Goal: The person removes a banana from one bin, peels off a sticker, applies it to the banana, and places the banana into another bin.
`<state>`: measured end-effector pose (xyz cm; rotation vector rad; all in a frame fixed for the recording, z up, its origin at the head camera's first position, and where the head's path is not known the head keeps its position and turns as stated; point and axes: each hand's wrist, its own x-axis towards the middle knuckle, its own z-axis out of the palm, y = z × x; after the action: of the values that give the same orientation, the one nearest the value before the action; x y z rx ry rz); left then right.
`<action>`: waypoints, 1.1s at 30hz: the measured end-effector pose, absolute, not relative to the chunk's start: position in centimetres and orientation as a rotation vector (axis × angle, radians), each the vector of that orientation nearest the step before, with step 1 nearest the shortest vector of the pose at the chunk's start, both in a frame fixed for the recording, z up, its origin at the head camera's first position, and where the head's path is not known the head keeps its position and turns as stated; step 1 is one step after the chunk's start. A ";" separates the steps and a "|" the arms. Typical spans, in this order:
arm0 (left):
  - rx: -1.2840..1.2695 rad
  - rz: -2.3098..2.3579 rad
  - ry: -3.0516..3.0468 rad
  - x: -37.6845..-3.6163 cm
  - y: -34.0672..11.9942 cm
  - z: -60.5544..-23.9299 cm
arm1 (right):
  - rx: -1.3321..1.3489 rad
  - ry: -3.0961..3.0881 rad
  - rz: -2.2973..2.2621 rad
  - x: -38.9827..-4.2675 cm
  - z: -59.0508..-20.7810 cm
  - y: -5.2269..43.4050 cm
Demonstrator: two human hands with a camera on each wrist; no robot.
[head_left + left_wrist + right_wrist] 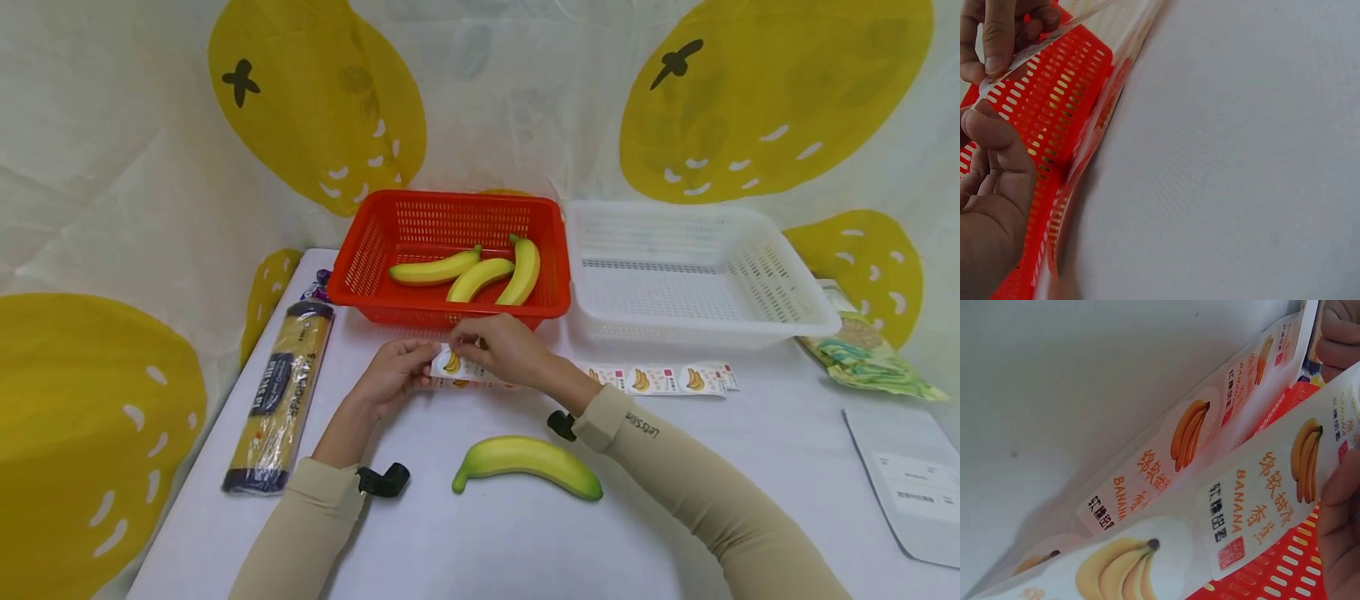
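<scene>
Nearest, a yellow-green plastic banana [527,464] lies on the white table [480,533]. Beyond, left hand [393,375] and right hand [504,348] pinch the banana-label sticker strip [459,365] before the red mesh basket [375,258]; peeling slowly likely prevents tearing.

On the table [675,517], the basket [450,218] with three bananas [480,277] stands at the back, the tray [697,267] just right of it. Before the basket both hands [457,358] meet on the sticker strip [660,379], which runs rightward before the tray. A lone banana [528,462] lies nearer, between the forearms. The spaghetti pack [281,396] lies left; a pouch [862,350], seemingly touching the tray's corner, lies far right.
</scene>
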<state>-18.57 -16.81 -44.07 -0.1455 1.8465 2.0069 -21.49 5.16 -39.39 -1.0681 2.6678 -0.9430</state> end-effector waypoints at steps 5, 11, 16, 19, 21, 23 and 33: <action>-0.154 1.983 1.904 -18.6 -16.7 -44.4 | -0.985 2.658 -0.896 -21.3 -39.6 4.9; -0.117 1.892 2.129 -18.6 -16.4 -44.6 | -0.985 2.705 -0.885 -20.8 -40.0 5.0; -0.112 1.830 2.285 -18.4 -16.4 -44.6 | -0.997 2.698 -0.987 -20.4 -40.3 5.4; -0.115 1.804 2.337 -18.3 -16.4 -44.6 | -0.960 2.658 -1.077 -20.4 -40.3 5.8; -0.111 1.798 2.346 -18.2 -16.5 -44.7 | -0.926 2.619 -1.138 -20.5 -40.4 6.0; -0.106 1.792 2.352 -18.2 -16.6 -44.8 | -0.885 2.577 -1.190 -20.6 -40.4 6.3; -0.106 1.690 2.462 -18.1 -17.2 -44.7 | -0.828 2.512 -1.327 -20.7 -40.3 7.8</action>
<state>-18.07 -17.18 -44.70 -0.1064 2.4621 1.6898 -20.65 7.85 -40.35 -0.8280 2.5119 -1.3269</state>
